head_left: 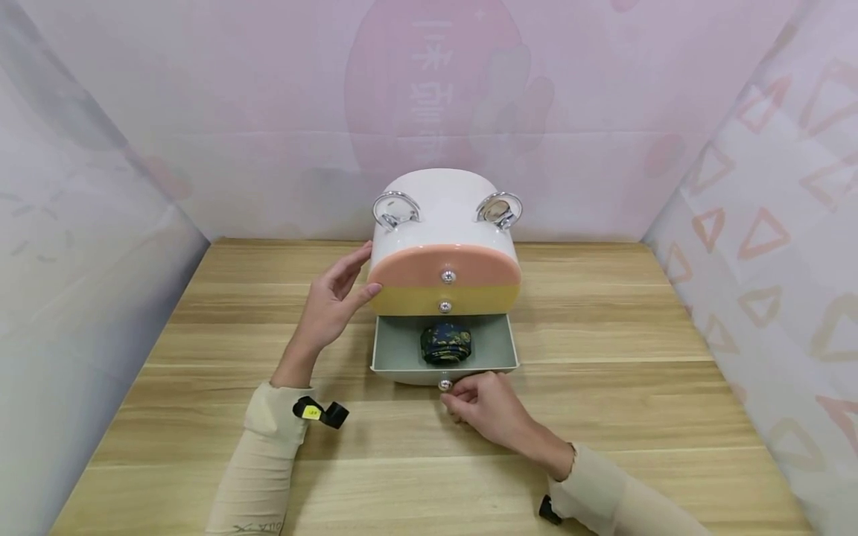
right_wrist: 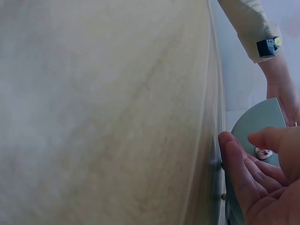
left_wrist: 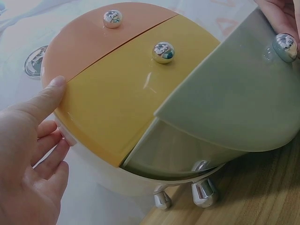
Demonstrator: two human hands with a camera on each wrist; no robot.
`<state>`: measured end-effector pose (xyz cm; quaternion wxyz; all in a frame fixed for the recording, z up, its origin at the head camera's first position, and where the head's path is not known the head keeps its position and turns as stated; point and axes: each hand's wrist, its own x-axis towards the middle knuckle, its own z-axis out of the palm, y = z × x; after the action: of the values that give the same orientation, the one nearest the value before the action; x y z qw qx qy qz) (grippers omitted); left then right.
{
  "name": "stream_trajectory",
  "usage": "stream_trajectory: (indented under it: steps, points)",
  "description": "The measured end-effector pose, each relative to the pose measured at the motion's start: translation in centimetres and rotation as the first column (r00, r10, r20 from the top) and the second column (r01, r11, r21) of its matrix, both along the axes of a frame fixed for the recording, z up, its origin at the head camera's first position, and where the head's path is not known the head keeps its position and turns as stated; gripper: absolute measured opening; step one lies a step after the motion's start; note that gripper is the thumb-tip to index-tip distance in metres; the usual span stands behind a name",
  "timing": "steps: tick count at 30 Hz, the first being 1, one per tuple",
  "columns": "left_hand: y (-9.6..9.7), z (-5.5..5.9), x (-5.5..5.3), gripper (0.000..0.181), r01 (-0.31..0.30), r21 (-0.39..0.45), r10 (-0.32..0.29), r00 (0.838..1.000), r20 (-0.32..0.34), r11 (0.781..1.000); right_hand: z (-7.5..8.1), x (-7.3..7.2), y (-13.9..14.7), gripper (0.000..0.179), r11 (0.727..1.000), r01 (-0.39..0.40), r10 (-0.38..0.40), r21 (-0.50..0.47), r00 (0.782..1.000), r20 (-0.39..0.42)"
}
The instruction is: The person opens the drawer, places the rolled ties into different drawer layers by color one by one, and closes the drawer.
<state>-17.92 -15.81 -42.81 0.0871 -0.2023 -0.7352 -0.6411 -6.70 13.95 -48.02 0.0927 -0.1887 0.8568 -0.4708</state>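
Observation:
A small rounded drawer cabinet has an orange top drawer, a yellow middle drawer and a pulled-out grey-green bottom drawer. Inside the bottom drawer lies a dark blue-green item with a gold pattern, compact and rounded. My left hand rests against the cabinet's left side, its thumb on the front edge near the orange and yellow seam. At the bottom drawer's silver knob is my right hand. In the right wrist view, its thumb and fingers stand apart around the knob.
Two silver ring-shaped pieces stick up from the cabinet top, and short silver feet hold it above the wooden table. Behind the table hangs a pink printed backdrop, with pale panels at both sides.

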Motion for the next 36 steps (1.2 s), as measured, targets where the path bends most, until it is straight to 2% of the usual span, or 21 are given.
stream_trajectory:
  steps: [7, 18, 36]
  points:
    - [0.1, 0.0, -0.1, 0.058, 0.009, 0.009, -0.009, 1.0, 0.0, 1.0, 0.5, -0.1, -0.2, 0.015, 1.0, -0.004, 0.004, 0.013, 1.0, -0.011]
    - [0.2, 0.0, -0.2, 0.058, 0.011, 0.003, -0.011, 1.0, -0.007, 1.0, 1.1, -0.7, -0.2, 0.019, 0.999, -0.003, 0.002, 0.033, 1.0, 0.018]
    - [0.5, 0.0, 0.1, 0.058, 0.002, 0.007, -0.002, 1.0, -0.004, 1.0, 1.1, -2.3, -0.4, 0.021, 0.999, 0.017, -0.016, 0.032, 1.0, -0.025]
